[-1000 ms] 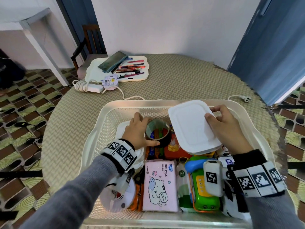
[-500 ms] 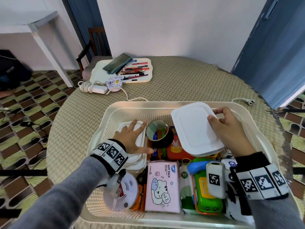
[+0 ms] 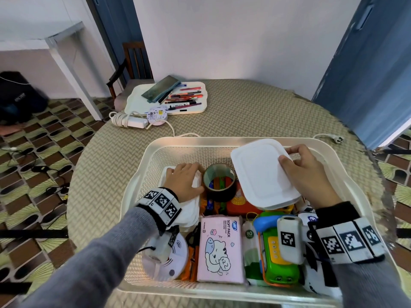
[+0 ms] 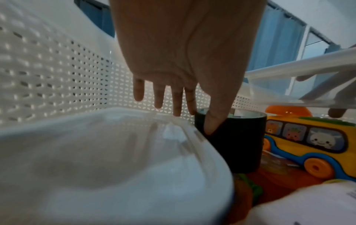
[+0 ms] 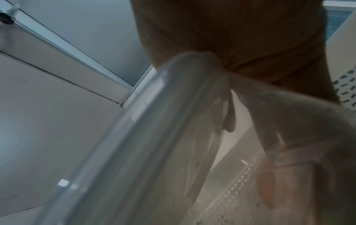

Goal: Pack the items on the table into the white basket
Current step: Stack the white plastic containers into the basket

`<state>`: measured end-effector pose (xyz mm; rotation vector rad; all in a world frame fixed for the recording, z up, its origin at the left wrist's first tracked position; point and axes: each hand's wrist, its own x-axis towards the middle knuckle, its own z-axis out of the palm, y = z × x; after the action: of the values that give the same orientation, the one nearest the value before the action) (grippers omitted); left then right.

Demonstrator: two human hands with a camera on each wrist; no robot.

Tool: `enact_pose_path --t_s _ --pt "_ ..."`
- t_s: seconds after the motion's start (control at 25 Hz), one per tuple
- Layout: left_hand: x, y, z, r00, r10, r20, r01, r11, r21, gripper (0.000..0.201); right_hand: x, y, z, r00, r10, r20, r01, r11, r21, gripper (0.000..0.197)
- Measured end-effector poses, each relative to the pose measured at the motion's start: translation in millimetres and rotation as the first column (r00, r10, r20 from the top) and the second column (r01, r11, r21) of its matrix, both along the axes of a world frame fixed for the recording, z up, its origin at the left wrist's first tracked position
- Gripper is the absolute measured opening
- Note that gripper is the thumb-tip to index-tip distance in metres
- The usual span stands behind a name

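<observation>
My left hand (image 3: 185,181) has let go of the tape roll (image 3: 219,182) at 12 o'clock, fingers flat on the white stack (image 3: 189,210), right hand (image 3: 309,174) gripping the container (image 3: 260,174) to place

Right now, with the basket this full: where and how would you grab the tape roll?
Probably from above, pinching the tape roll's upper rim: fingers in the open core, thumb on the outer wall. It sits with the hole facing up, flanked by the white container under the left hand and the lidded box gripped by the right hand, leaving little side access.
</observation>
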<state>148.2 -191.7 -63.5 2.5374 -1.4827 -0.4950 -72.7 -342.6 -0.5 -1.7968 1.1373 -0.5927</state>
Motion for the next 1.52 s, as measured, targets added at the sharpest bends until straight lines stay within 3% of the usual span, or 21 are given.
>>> enact_pose_path --t_s 0.12,0.2,0.48,0.6,0.68,0.8,0.88,0.96,1.16,1.4,1.52 --pt "4 4 -6 0.999 -0.015 -0.04 0.018 0.996 0.089 0.085 0 0 0 1.0 0.001 0.002 -0.001 1.0 0.005 0.013" --pt "3 5 -6 0.994 -0.026 -0.106 0.033 0.997 0.066 0.106 0 0 0 1.0 0.008 -0.001 -0.008 1.0 0.004 0.013" --pt "-9 -14 8 0.998 -0.041 -0.04 0.039 0.998 -0.058 0.085 1 1 0 1.0 -0.005 0.012 0.005 1.0 0.019 0.012" --pt "-6 -15 10 0.999 -0.009 -0.031 0.007 0.998 -0.055 0.087 0 0 -1 1.0 -0.003 0.008 0.003 1.0 0.019 0.012" --pt "-2 -7 10 1.0 -0.004 -0.015 0.004 1.0 0.028 0.102 1 1 -1 1.0 0.002 0.002 -0.002 1.0 0.019 0.013" --pt "5 9 8 0.996 -0.064 0.058 0.044 0.954 0.296 0.121 1 2 0 1.0 0.002 -0.003 -0.002 1.0 0.017 0.011" --pt "12 17 7 0.992 -0.105 0.069 0.064 0.896 0.439 0.12 2 4 1 1.0 0.008 -0.007 -0.007 1.0 0.024 0.01" --pt "17 22 8 0.992 -0.119 0.047 0.083 0.88 0.467 0.117 3 5 2 1.0 0.009 -0.004 -0.009 1.0 0.026 0.009" --pt "14 32 31 0.998 -0.051 -0.041 0.061 0.942 0.331 0.108 6 8 5 1.0 0.007 -0.004 -0.007 1.0 0.019 0.012" --pt "26 67 89 1.0 0.018 0.023 -0.021 0.991 0.135 0.088 23 26 18 0.998 0.04 -0.039 -0.043 0.996 -0.082 0.009" --pt "47 90 92 0.997 0.069 0.028 -0.071 0.995 0.066 0.088 45 49 29 0.993 0.109 -0.048 -0.112 0.991 -0.068 0.007"
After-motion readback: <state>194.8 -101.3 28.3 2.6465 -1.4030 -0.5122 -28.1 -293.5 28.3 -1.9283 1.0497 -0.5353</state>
